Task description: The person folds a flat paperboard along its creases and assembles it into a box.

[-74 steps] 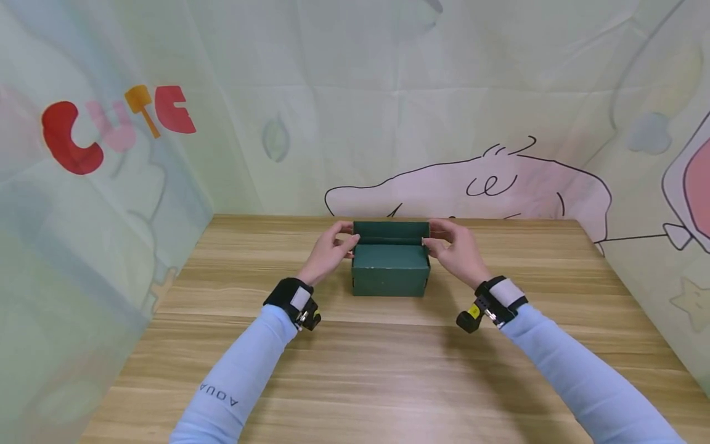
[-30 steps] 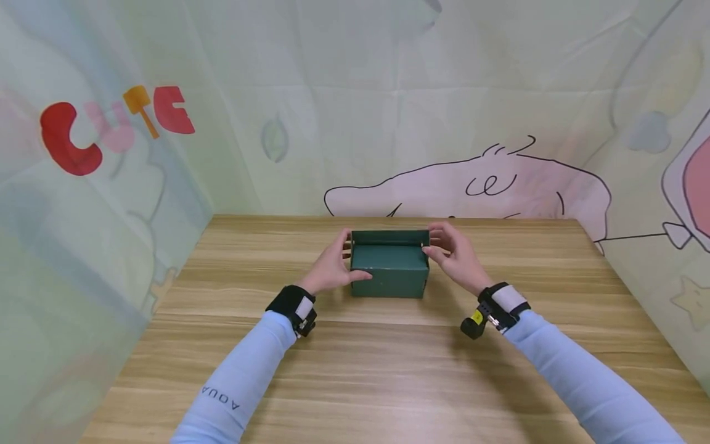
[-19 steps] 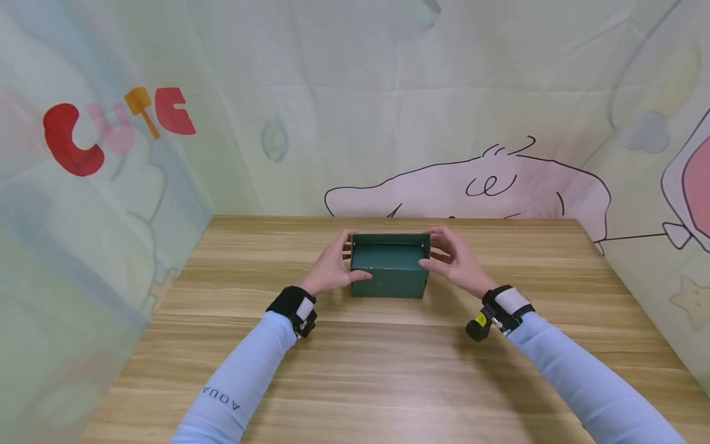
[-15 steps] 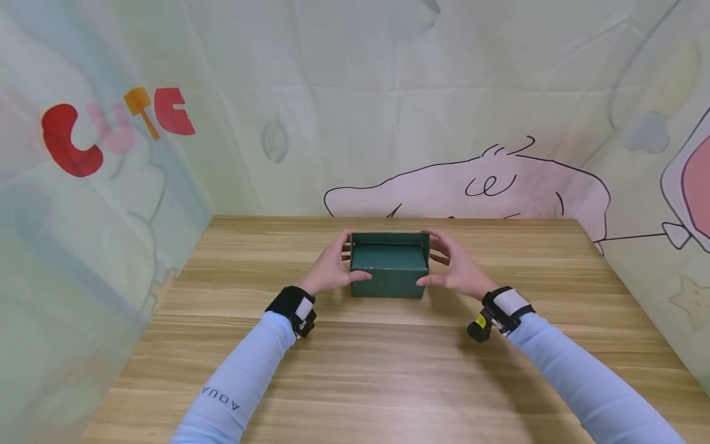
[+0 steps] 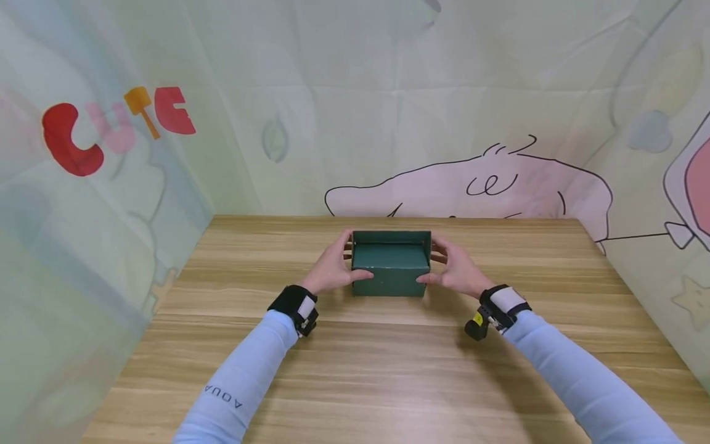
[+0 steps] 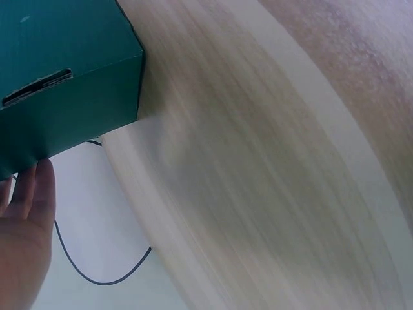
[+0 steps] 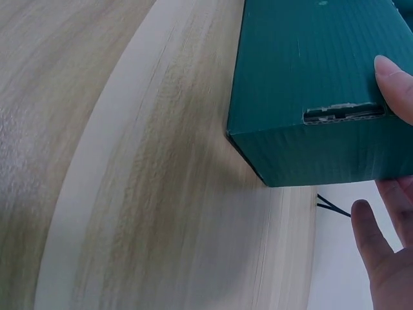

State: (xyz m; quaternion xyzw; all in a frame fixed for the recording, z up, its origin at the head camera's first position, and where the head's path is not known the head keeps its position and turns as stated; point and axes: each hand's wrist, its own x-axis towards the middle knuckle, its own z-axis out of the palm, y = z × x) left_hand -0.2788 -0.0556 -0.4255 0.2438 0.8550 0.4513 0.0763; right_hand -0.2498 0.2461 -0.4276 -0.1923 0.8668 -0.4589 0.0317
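A dark green cardboard box (image 5: 391,282) stands on the wooden table, its lid raised along the back edge. My left hand (image 5: 331,265) grips its left end, with the thumb across the front face and the fingers along the side. At the opposite end my right hand (image 5: 457,269) holds the box the same way, thumb on the front. Each wrist view shows a narrow slot at a box edge: one slot (image 6: 37,87) on the left, another slot (image 7: 343,113) on the right. What the box contains is hidden.
The wooden table (image 5: 383,370) ends at a printed cloth backdrop (image 5: 355,123) behind the box. More printed cloth (image 5: 83,265) hangs along the left side and on the right. Each wrist carries a black strap with a small camera.
The raised lid has tipped lower since the earliest frame. First the left thumb, then the right, moved from the lid's ends down to the front face. The box stayed in place.
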